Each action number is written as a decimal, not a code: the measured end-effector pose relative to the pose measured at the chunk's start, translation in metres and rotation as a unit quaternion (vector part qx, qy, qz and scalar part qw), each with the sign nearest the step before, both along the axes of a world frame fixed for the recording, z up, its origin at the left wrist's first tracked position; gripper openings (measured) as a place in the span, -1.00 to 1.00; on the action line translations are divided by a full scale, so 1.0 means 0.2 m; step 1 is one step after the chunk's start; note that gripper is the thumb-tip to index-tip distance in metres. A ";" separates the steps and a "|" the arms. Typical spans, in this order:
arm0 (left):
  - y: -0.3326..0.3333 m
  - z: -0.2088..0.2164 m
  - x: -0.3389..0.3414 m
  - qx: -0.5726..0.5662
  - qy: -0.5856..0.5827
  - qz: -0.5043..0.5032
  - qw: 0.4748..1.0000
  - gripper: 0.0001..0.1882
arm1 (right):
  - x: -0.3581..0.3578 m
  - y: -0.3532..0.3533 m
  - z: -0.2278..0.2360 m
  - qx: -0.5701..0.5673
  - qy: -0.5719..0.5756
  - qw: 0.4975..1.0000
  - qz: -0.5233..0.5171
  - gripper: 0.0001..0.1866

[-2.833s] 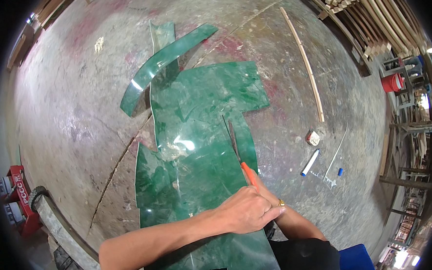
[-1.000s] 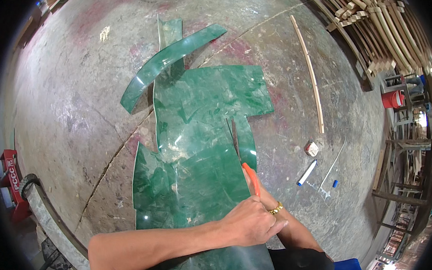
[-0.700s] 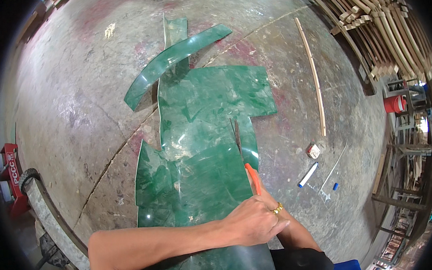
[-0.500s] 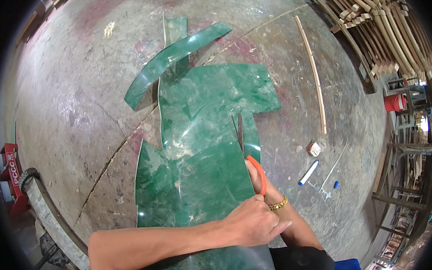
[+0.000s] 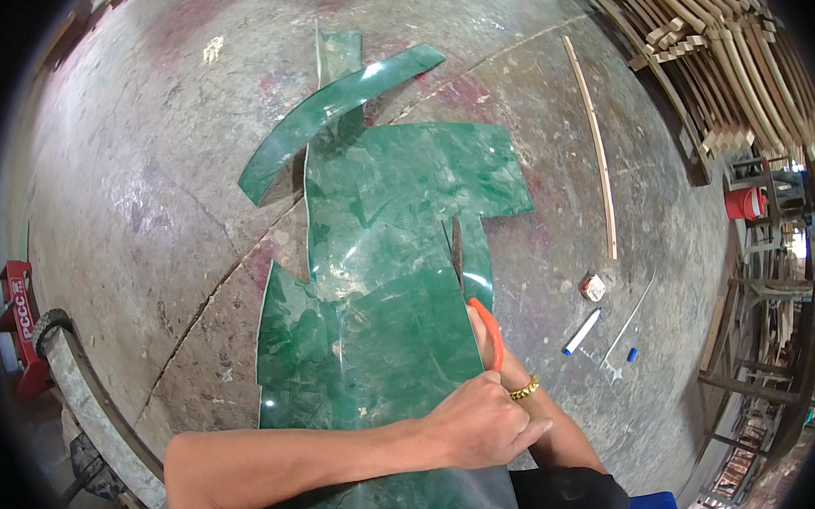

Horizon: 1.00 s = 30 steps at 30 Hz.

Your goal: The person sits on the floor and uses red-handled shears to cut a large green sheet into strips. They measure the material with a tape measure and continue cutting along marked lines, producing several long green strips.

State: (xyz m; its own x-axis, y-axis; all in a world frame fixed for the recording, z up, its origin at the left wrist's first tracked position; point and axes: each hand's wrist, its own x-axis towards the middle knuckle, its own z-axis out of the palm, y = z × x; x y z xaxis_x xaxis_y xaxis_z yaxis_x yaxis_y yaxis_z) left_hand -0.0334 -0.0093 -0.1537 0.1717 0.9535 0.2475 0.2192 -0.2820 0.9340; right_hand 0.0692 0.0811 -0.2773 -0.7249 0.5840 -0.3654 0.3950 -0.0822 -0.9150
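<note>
A large green flexible sheet [image 5: 385, 348] lies on the floor before me, with notches cut into its sides. My left forearm crosses its near part, and my left hand [image 5: 485, 424] is closed in a fist at the sheet's right edge, which runs into it; the fingertips are hidden. Beyond that fist is my right hand [image 5: 481, 329], partly covered by the sheet and wearing a gold bracelet [image 5: 524, 389] at the wrist. It holds scissors [image 5: 491, 328] with orange handles. Their dark blades point away from me, parted, at the sheet's right side near a corner notch.
A curved green strip [image 5: 335, 107] rests across the sheet's far end. On the floor at right are a wooden stick [image 5: 594, 143], a small white-and-red box [image 5: 593, 287], a marker [image 5: 582, 332] and its blue cap [image 5: 632, 355]. Curved wooden pieces [image 5: 691, 46] are stacked at far right.
The whole view has shifted slightly, so everything sits a little lower and to the right. Both hands and the scissors keep nearly the same place on the sheet.
</note>
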 end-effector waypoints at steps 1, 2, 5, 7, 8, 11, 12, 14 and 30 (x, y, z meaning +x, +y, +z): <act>0.00 0.00 0.00 0.001 -0.002 0.001 1.000 -0.48 | 0.02 0.00 -0.03 0.006 0.003 1.000 0.014 -0.86; 0.00 0.01 0.00 0.003 -0.004 0.002 1.000 -0.48 | 0.03 0.01 -0.05 -0.004 0.002 1.000 0.017 -0.87; 0.00 0.01 0.00 0.007 -0.005 0.002 1.000 -0.48 | 0.05 0.01 -0.10 -0.002 -0.003 1.000 0.001 -0.78; 0.01 0.02 0.01 0.011 -0.006 -0.002 1.000 -0.47 | 0.05 0.00 -0.11 0.043 -0.010 0.998 -0.043 -0.58; -0.01 0.01 0.01 0.007 -0.004 0.002 1.000 -0.47 | 0.02 0.01 -0.08 -0.061 0.004 0.996 -0.062 -0.68; -0.02 0.03 -0.01 0.016 -0.002 0.005 1.000 -0.46 | -0.07 0.04 0.11 -0.253 0.031 0.961 -0.106 -0.82; -0.03 0.04 -0.01 0.022 0.000 0.003 1.000 -0.46 | -0.09 0.04 0.15 -0.243 0.040 0.963 -0.111 -0.78; -0.03 0.05 -0.01 0.020 -0.009 0.005 1.000 -0.46 | -0.10 0.03 0.18 -0.170 0.048 0.979 -0.098 -0.73; -0.04 0.03 -0.02 0.030 0.062 -0.036 0.997 -0.45 | -0.10 0.03 0.18 -0.245 0.002 0.962 -0.117 -0.70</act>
